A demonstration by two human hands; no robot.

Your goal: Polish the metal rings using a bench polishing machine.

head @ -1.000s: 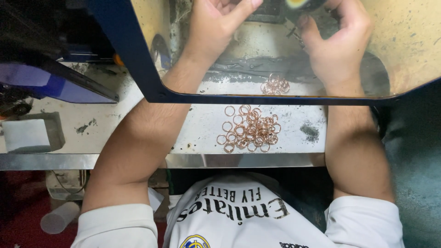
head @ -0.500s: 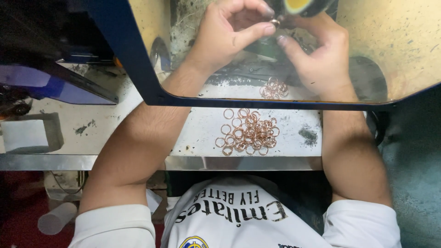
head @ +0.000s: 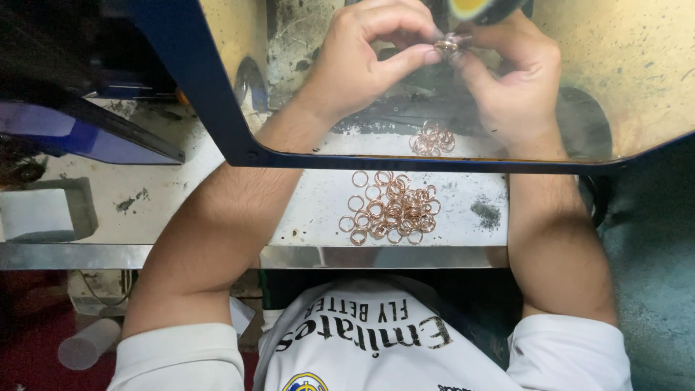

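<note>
Here, two bare hands met on one small copper-coloured ring [head: 447,45] at the top centre of the frame, behind a clear shield.

The left hand [head: 362,61] pinched the ring with thumb and forefinger pressed together on it, and the right hand [head: 514,87] closed its fingertips on the same ring from the other side; just above them sat a blurred dark wheel with a yellow centre [head: 474,9]. A small heap of rings [head: 432,139] lay under the shield [head: 644,80], below the hands, and a larger spread of rings [head: 389,208] lay on the speckled bench top [head: 181,195] in the middle of the frame, between the two forearms. The shield's dark blue frame [head: 195,80] ran down the upper left.
</note>
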